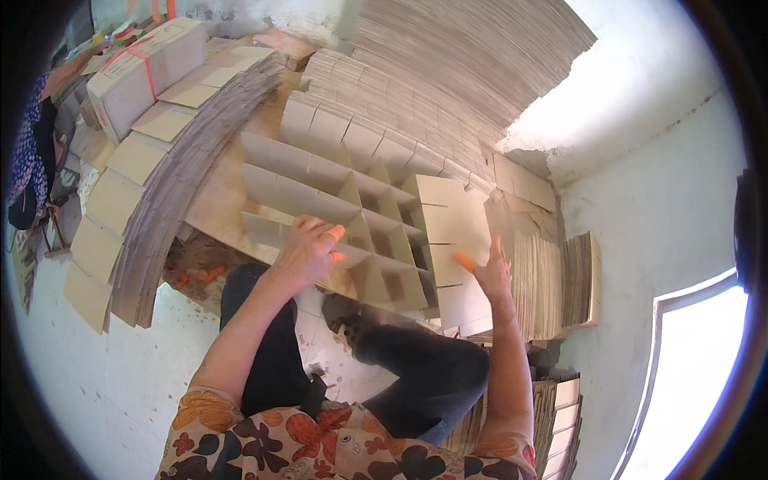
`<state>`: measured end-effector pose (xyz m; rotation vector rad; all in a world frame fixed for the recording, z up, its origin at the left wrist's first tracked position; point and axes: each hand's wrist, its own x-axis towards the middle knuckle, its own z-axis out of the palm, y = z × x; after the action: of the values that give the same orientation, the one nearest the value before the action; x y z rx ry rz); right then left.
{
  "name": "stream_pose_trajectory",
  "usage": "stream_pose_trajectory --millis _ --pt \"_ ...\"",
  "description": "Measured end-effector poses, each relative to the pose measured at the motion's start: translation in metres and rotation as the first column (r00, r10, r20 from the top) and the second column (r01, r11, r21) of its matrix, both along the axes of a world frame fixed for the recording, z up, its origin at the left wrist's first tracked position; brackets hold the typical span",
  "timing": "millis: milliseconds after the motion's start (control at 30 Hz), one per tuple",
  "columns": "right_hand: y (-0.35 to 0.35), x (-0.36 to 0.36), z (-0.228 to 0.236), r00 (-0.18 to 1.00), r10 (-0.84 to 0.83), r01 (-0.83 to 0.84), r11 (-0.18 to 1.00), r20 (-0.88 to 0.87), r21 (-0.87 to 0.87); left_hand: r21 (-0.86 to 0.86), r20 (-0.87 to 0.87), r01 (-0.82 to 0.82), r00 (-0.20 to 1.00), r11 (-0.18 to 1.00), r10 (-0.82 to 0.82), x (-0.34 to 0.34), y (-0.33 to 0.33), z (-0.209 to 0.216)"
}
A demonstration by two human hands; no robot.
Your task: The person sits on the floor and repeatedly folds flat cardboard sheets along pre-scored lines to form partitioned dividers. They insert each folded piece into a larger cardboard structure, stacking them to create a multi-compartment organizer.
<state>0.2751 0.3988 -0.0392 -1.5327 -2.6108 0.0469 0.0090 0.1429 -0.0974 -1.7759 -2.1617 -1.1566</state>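
Note:
A cardboard divider grid point(350, 192) of interlocked slotted strips stands in front of me. My left hand point(304, 254) is at its near side, with thumb and forefinger on either side of a strip's upper edge, as if pinching it. At the grid's right end, a slotted cardboard sheet point(448, 232) leans outward. My right hand point(494, 276) is over this sheet's right part, thumb and fingers apart, holding nothing I can see. Orange finger covers sit on fingers of both hands. Whether the right fingertips touch the sheet, I cannot tell.
A long stack of cardboard pieces point(172, 172) curves along the left, with a strapped carton point(148, 72) behind it. Tall cardboard stacks point(464, 56) rise at the back. More stacked sheets point(536, 280) stand right, near the wall point(632, 192). Another person's patterned sleeve point(30, 144) shows far left.

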Motion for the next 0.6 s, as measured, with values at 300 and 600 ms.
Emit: stream_pose_trajectory --millis 300,600 --pt "0.04 0.081 -0.015 0.887 -0.146 -0.072 0.893 -0.437 -0.444 -0.057 -0.037 -0.059 0.998 0.997 0.057 -0.012 -0.013 -0.003" --pt "0.033 0.097 0.039 0.529 -0.291 -0.16 0.888 -0.797 -0.43 -0.001 -0.044 -0.092 0.995 0.996 0.092 -0.018 -0.022 -0.002"
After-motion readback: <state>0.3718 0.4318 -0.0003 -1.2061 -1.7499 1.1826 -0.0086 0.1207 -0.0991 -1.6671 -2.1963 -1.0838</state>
